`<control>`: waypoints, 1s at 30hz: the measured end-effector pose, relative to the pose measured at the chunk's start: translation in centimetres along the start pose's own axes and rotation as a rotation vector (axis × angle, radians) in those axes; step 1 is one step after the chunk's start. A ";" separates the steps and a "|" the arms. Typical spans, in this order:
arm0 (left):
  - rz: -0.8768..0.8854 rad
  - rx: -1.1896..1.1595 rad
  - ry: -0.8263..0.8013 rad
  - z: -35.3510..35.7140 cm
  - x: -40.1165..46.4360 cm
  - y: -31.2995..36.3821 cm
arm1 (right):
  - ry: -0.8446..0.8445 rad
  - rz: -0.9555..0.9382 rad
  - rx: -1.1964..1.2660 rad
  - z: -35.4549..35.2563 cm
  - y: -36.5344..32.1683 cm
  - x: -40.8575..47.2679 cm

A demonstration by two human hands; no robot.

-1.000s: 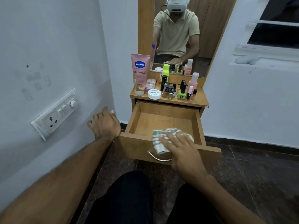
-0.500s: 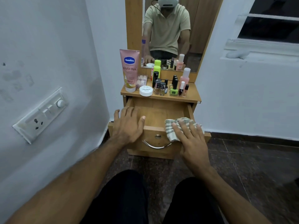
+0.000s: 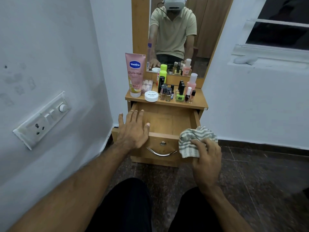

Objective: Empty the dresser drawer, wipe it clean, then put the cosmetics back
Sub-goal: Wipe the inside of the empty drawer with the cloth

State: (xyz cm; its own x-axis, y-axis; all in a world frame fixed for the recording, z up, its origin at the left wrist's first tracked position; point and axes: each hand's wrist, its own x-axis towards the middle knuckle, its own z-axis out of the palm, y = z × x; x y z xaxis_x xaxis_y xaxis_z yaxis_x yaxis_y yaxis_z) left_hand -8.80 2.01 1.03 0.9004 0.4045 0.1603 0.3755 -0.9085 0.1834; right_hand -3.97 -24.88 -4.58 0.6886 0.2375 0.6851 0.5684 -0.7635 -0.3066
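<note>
The left hand [image 3: 133, 129] was laid flat, fingers straight, on the front left edge of the drawer [image 3: 167, 121]. The striped cloth [image 3: 192, 139] was gripped in the right hand [image 3: 206, 158] at the drawer's right corner. The cosmetics [image 3: 167, 91] were seen beyond both hands, on the dresser top [image 3: 199, 102].

cosmetics [image 3: 168, 91] on dresser top [image 3: 199, 102], open drawer [image 3: 167, 119] below, mirror [image 3: 177, 36] behind

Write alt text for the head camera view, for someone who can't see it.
A person's left hand rests flat on the front edge of an open, empty wooden drawer while the right hand grips a striped cloth at its right corner. Cosmetics crowd the dresser top below a mirror.
</note>
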 end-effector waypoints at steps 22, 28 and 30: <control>-0.038 -0.223 -0.296 -2.7 1.0 -0.7 | -0.666 0.121 0.068 2.1 -6.2 -4.6; -0.116 -0.450 -0.452 -4.7 1.9 -1.5 | -0.353 -0.097 0.265 3.6 -14.6 -2.3; -0.140 -0.501 -0.474 -5.0 2.1 -1.6 | -0.371 -0.096 0.251 5.1 -16.3 -1.7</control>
State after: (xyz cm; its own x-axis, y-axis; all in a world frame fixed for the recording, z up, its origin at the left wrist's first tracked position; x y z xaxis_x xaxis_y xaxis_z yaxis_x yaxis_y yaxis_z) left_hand -8.67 4.84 5.95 0.8926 0.3214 -0.3163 0.4509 -0.6475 0.6144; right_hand -12.10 -9.73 -4.09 0.7161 0.5344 0.4490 0.6976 -0.5689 -0.4356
